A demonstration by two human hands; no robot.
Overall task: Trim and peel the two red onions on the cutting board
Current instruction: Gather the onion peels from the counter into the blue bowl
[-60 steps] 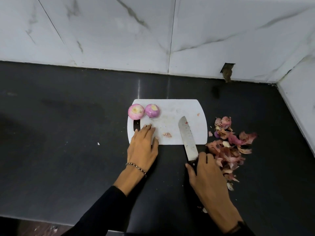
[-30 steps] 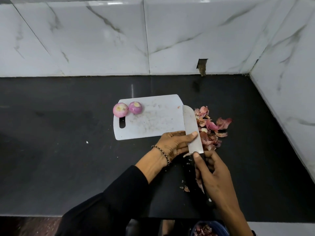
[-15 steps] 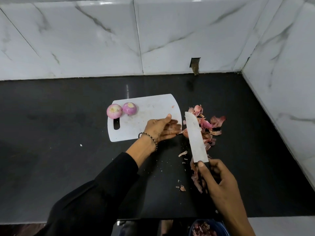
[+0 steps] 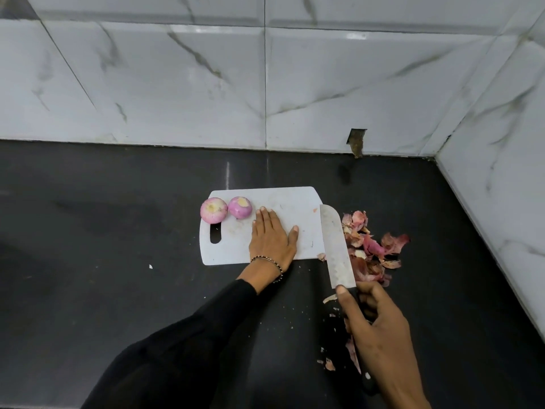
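Both onions (image 4: 214, 210) (image 4: 240, 208) sit peeled and trimmed, seemingly, at the cutting board's (image 4: 298, 202) upper left. Left hand (image 4: 271, 237) lies flat on the board; right hand (image 4: 380, 335) grips the knife (image 4: 336, 246), beside the skins (image 4: 371, 246). Only clearing appears left.

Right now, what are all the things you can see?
onions: 2, pink-purple, peeled, far left of the board
board: 1, white, on the counter
knife: 1, silver blade, beside the board's right edge
peels: a pile, reddish, counter right of the knife
counter: 1, black, under everything
wall tiles: several, white marbled, behind
bracelet: 1, beaded, left wrist
left hand: 1, flat on the board
right hand: 1, grips the knife handle
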